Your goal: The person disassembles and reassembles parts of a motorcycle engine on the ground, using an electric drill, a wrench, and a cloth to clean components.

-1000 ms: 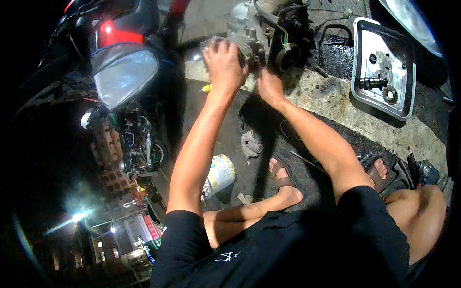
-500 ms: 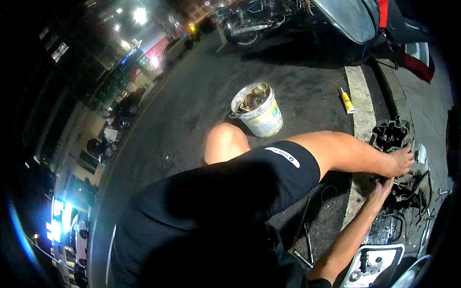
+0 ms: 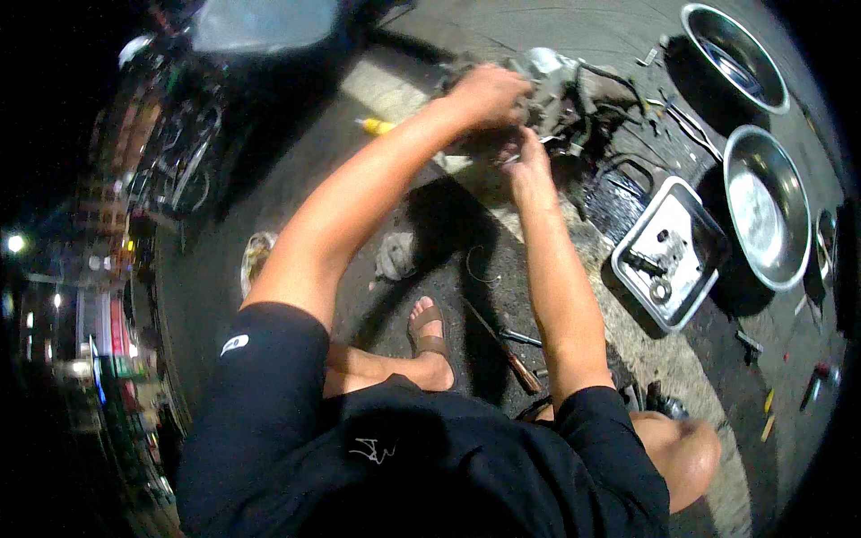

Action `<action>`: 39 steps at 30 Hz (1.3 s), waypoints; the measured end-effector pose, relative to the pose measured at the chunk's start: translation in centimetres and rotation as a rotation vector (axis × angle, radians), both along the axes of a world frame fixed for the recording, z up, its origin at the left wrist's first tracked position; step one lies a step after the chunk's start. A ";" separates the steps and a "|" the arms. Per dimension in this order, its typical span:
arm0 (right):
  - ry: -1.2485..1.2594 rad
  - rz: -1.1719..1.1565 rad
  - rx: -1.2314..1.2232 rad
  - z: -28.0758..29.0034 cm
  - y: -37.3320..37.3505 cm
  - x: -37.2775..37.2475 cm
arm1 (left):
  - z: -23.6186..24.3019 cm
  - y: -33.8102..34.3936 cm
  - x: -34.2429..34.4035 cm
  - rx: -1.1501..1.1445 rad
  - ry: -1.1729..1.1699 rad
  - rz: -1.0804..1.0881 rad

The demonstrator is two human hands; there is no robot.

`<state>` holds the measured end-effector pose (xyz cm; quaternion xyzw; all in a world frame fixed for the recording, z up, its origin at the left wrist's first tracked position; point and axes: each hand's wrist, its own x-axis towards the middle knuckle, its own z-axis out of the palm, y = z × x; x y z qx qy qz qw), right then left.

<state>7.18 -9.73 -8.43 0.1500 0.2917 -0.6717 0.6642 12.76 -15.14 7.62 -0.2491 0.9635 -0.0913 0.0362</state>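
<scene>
My left hand has its fingers closed on the upper part of a dirty metal engine assembly with dark hoses and protruding parts. Just below it, my right hand is at the engine's underside with fingers curled around something small that I cannot make out. A yellow tube lies left of the engine. A metal tray to the right holds a dark shaft, a gear and other small parts.
Two steel bowls stand at the right. Loose tools lie near my sandalled foot, beside a grey rag. A pale bucket is partly behind my left arm. A parked scooter and other motorbikes are at upper left.
The view swung sharply sideways half a second ago and has turned back, now showing both bowls. My hands stay at the engine, with the left hand over the right.
</scene>
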 end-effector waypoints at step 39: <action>-0.168 -0.185 0.099 0.1 0.1 2.8 | -4.2 0.6 0.7 -0.098 0.514 -0.005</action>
